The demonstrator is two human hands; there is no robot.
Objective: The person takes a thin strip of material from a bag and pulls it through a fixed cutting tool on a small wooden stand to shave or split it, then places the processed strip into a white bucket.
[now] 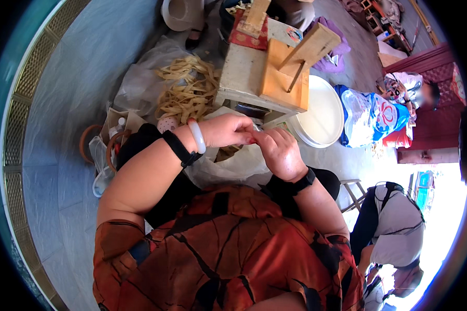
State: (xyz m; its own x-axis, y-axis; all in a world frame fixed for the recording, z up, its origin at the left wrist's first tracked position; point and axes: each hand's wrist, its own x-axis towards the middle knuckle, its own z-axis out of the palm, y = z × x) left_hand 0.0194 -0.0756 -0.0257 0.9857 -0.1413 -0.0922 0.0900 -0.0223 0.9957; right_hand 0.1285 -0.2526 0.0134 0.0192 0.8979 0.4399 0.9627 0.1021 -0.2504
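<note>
Rust-and-black patterned shirt [228, 249] is seen nearest the camera, and just beyond it the two hands are joined at the centre! Left grip [223, 130] and right grip [280, 150] are met tip to tip, both held narrow; whether something thin is pinched between them cannot be told, hidden as it is by the fingers. Right beneath the grips, a whitish plastic bag [233, 168] is spread open, with brown pieces [225, 153] glimpsed inside. Ahead and to the left, a heap of flat tan strips [189, 93] is laid on clear plastic sheeting [140, 78], and it is placed nearer the left grip; no single long axis is shown, every strip being looped its own way. Ahead and to the right, a low table [246, 67] is topped by a wooden board [276, 78], well apart from the fingertips. From it a slanting plank [312, 45] is raised, its long axis pointed away and rightward from the grips. Beside the table, right again, a white bucket [302, 133] is stood, nearer the right grip.
</note>
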